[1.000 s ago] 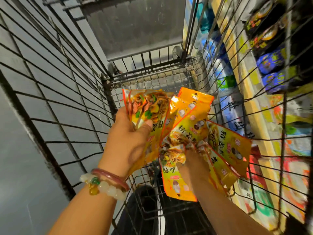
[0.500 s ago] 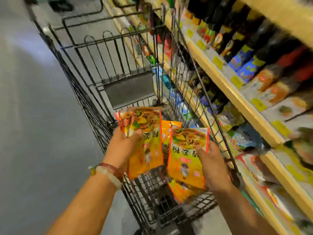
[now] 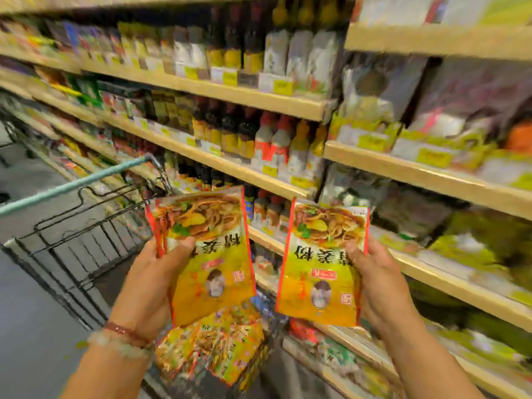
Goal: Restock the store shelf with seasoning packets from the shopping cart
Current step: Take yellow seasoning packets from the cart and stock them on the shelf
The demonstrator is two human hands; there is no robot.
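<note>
My left hand (image 3: pixel 144 286) grips a small stack of yellow-orange seasoning packets (image 3: pixel 210 254), thumb across the front one. My right hand (image 3: pixel 380 280) holds another seasoning packet (image 3: pixel 322 263) by its right edge. Both are raised in front of the store shelf (image 3: pixel 276 182), upside down to me. More seasoning packets (image 3: pixel 210 347) lie below in the shopping cart (image 3: pixel 77 249), which stands at the lower left beside the shelf.
The cart's pale green handle bar (image 3: pixel 72 184) crosses the left side. Shelf boards run diagonally, stocked with dark sauce bottles (image 3: pixel 230 133) and bagged goods (image 3: pixel 388 90) on the right. Grey floor (image 3: pixel 26 326) lies at the left. The picture is blurred by motion.
My view swung up and right from the cart's inside to the shelf. Both hands lifted the packets out of the cart and moved apart, one bundle in each.
</note>
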